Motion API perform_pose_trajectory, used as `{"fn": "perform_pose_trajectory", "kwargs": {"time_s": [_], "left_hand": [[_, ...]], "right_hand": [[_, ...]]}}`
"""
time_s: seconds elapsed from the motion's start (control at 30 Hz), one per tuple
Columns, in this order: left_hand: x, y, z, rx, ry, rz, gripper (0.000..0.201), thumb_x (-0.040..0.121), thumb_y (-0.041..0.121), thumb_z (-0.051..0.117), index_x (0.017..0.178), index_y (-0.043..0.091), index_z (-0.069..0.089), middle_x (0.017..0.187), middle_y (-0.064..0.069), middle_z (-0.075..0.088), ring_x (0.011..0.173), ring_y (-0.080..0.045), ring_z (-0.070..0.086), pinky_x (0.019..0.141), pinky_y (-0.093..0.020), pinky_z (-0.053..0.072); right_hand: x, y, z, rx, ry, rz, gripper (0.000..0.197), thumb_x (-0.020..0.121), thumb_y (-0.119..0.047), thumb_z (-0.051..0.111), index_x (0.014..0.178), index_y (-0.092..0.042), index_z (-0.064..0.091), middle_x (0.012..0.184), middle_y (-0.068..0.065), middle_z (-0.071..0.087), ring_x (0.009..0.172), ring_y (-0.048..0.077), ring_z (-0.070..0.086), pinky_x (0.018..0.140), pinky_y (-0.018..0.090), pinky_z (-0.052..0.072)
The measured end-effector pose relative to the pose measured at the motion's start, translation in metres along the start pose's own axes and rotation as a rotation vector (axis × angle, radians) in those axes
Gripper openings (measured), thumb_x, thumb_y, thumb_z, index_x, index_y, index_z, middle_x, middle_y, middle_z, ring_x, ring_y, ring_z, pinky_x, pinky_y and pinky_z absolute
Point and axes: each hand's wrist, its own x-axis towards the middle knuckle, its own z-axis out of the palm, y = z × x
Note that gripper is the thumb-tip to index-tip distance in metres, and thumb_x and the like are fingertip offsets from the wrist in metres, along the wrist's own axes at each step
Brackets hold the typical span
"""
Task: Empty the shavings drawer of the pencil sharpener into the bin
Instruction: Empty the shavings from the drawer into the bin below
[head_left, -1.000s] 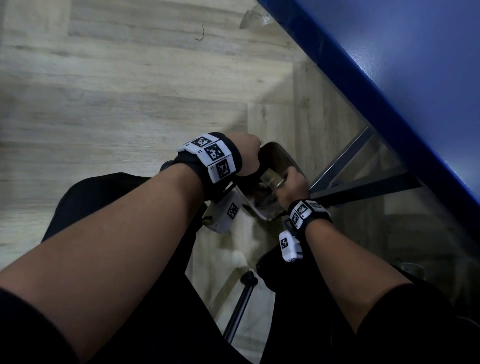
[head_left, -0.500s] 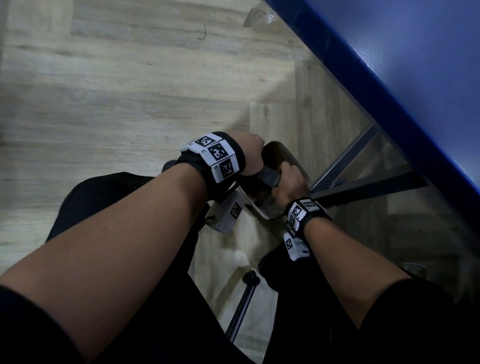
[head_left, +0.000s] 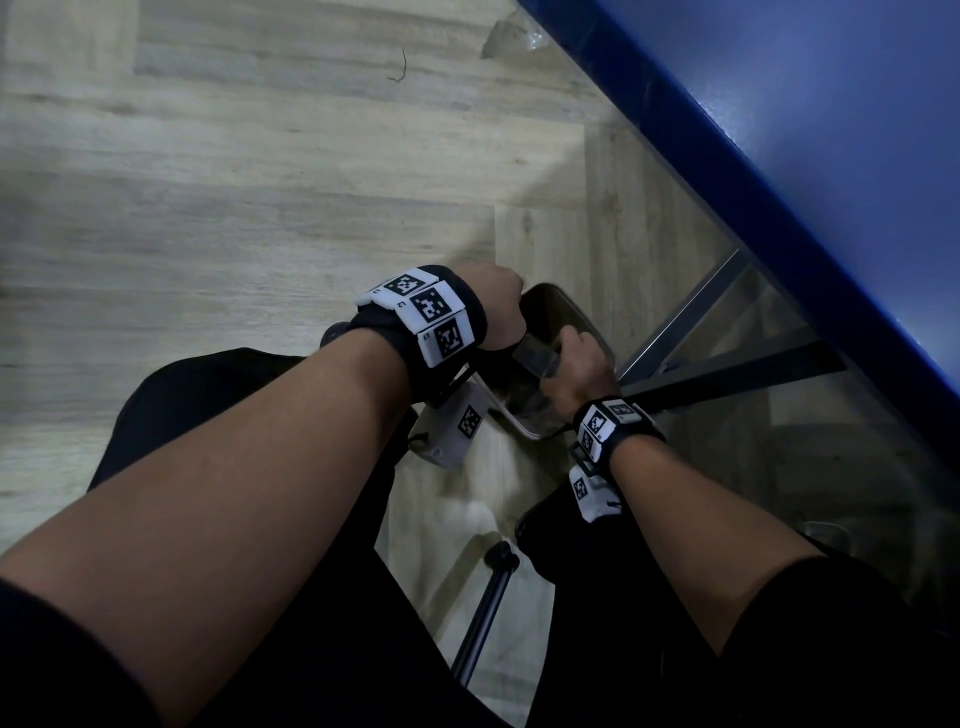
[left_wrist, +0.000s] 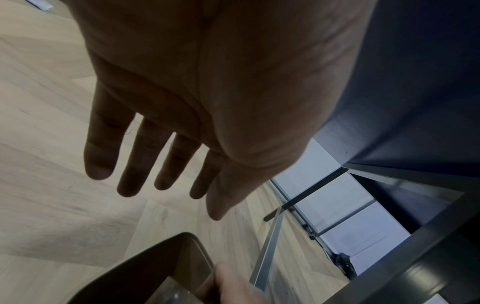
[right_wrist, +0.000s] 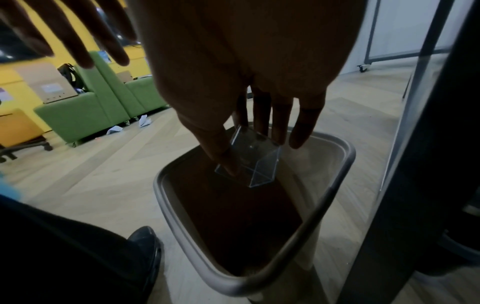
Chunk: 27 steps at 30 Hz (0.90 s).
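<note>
My right hand (head_left: 582, 364) pinches the clear plastic shavings drawer (right_wrist: 262, 170) between thumb and fingers and holds it tilted, just over the mouth of the grey bin (right_wrist: 345, 156). The bin (head_left: 571, 306) stands on the wood floor under the table edge, and its inside is dark. My left hand (left_wrist: 155, 185) hovers beside the drawer, above the bin's rim (left_wrist: 197, 244); its fingers are straight and hold nothing. In the head view the left hand (head_left: 488, 306) hides part of the bin. The sharpener body is not in view.
A blue tabletop (head_left: 779, 130) overhangs on the right, with dark metal legs (head_left: 691, 317) close beside the bin. My black shoe (right_wrist: 145, 242) is next to the bin's near corner. Green sofas (right_wrist: 85, 111) and paper scraps lie farther off on the floor.
My right hand has shifted a little further over the bin, and the drawer has turned in its grip. The left hand has barely moved.
</note>
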Motion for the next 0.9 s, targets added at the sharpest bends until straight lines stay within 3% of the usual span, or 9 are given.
{"fn": "perform_pose_trajectory", "kwargs": {"time_s": [0.47, 0.57, 0.77, 0.9], "left_hand": [[0.002, 0.001, 0.0, 0.009, 0.051, -0.034, 0.047, 0.1, 0.026, 0.055, 0.144, 0.009, 0.056, 0.141, -0.011, 0.063, 0.129, -0.031, 0.059, 0.098, -0.037, 0.048], [0.002, -0.001, 0.0, 0.023, 0.048, -0.04, 0.05, 0.099, 0.027, 0.057, 0.145, 0.009, 0.054, 0.142, -0.012, 0.061, 0.13, -0.032, 0.058, 0.099, -0.037, 0.048], [-0.001, -0.006, -0.001, -0.047, 0.041, -0.034, 0.049, 0.098, 0.028, 0.055, 0.144, 0.01, 0.052, 0.136, -0.012, 0.063, 0.123, -0.033, 0.06, 0.093, -0.038, 0.05], [-0.015, -0.004, -0.002, -0.174, 0.115, -0.046, 0.059, 0.1, 0.032, 0.056, 0.154, 0.013, 0.044, 0.147, -0.013, 0.056, 0.133, -0.033, 0.056, 0.103, -0.037, 0.048]], "right_hand": [[0.001, -0.001, -0.007, 0.011, -0.061, 0.02, 0.039, 0.075, -0.013, 0.078, 0.105, -0.015, 0.052, 0.106, 0.009, 0.057, 0.097, 0.035, 0.061, 0.076, 0.039, 0.047], [0.003, 0.0, -0.007, 0.074, -0.068, 0.094, 0.042, 0.074, -0.018, 0.082, 0.106, -0.011, 0.055, 0.105, 0.012, 0.063, 0.098, 0.036, 0.063, 0.074, 0.032, 0.039], [-0.006, 0.001, -0.016, 0.247, 0.028, 0.223, 0.044, 0.081, -0.032, 0.075, 0.117, -0.006, 0.066, 0.111, 0.017, 0.075, 0.105, 0.036, 0.071, 0.087, 0.039, 0.055], [-0.012, 0.0, -0.039, 0.342, -0.032, 0.345, 0.044, 0.088, -0.035, 0.07, 0.122, -0.007, 0.072, 0.116, 0.017, 0.077, 0.113, 0.035, 0.071, 0.089, 0.032, 0.05]]}}
